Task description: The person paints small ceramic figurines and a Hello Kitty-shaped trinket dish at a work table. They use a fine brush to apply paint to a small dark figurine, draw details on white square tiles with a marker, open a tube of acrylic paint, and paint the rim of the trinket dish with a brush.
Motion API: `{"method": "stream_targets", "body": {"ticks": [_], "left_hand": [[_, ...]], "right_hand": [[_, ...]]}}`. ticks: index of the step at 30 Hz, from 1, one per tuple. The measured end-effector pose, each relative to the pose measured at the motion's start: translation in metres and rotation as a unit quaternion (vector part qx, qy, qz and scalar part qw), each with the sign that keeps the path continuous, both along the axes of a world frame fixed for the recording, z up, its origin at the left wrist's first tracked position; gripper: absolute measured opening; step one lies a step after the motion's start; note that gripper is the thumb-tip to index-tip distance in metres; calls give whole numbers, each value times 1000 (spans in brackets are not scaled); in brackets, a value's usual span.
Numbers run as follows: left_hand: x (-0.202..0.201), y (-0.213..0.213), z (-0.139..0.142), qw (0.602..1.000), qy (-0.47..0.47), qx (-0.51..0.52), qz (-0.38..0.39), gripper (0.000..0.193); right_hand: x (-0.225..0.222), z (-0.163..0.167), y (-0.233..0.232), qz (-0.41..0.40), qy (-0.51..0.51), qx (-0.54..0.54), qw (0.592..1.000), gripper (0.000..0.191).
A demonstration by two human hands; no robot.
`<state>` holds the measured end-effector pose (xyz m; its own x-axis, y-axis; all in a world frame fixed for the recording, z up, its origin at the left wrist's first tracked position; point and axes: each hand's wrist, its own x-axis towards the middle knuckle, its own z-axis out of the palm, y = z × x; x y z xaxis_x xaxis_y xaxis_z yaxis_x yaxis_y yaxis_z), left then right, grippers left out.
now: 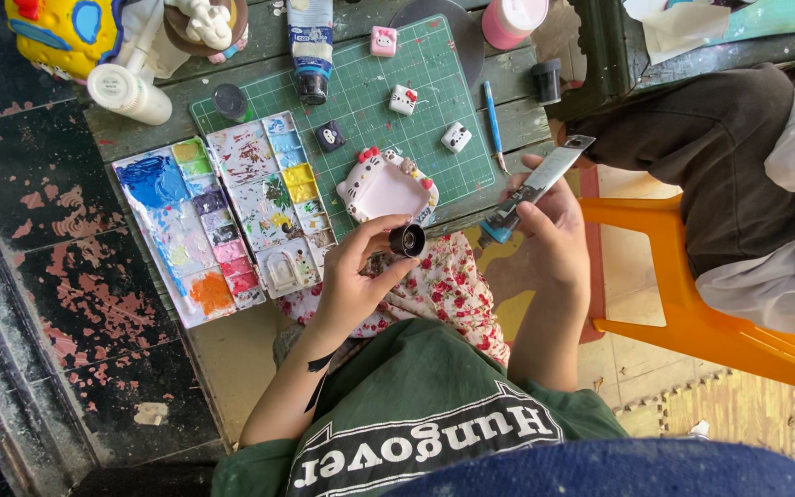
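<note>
- The left hand (351,276) is pinching a small black round cap-like piece (408,241) between thumb and fingertips, holding it just above the lap, near the counter's front edge.
- The right hand (554,225) is closing around a flat metal tool (540,184), its silvery blade slanting up and away toward the counter edge.
- A green gridded cutting mat (434,92) is lying on the weathered plank counter (140,133), carrying a glossy pink, cat-shaped dish (386,187) just beyond the left hand.
- Three small cat-face figurines, pink (383,40), white (403,99) and grey-white (455,137), and one dark one (329,136), are sitting apart on the mat.
- Two white plastic palettes (223,216), smeared with blue, yellow, orange and pink paint, are lying side by side, overlapping the mat's left edge.
- A blue-handled brush (492,115) is resting on the mat's right side.
- A paint tube (310,46), a white bottle (128,92), a pink jar (512,20) and a small dark pot (547,80) are standing around the mat.
- A floral cloth (453,285) is covering the lap beneath both hands.
- Another person in dark trousers (692,147) is sitting on an orange plastic chair (692,304) just beside the right hand.
</note>
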<state>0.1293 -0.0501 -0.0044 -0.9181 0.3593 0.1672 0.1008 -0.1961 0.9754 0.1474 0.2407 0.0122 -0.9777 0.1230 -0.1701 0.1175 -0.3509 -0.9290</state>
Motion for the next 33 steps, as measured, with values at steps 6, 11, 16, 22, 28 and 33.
{"method": "stream_targets", "body": {"ticks": [6, 11, 16, 22, 28, 33], "left_hand": [[3, 4, 4, 998, 30, -55, 17, 49], [3, 1, 6, 999, -15, -25, 26, 49], [-8, 24, 8, 998, -12, -63, 8, 46], [-8, 70, 11, 994, 16, -98, -36, 46], [2, 94, 9, 995, 3, -96, -42, 46], [11, 93, -2, 990, -37, -127, -43, 46]], "right_hand": [[-11, -14, 18, -82, 133, 58, 986, 47], [-19, -1, 111, -269, 132, 7, 954, 27], [12, -28, 83, -233, 80, 65, 967, 33], [19, -22, 21, -152, 120, -88, 977, 37], [25, -24, -9, -77, 147, -127, 978, 38], [29, -33, -13, -73, 164, -144, 973, 38]]}}
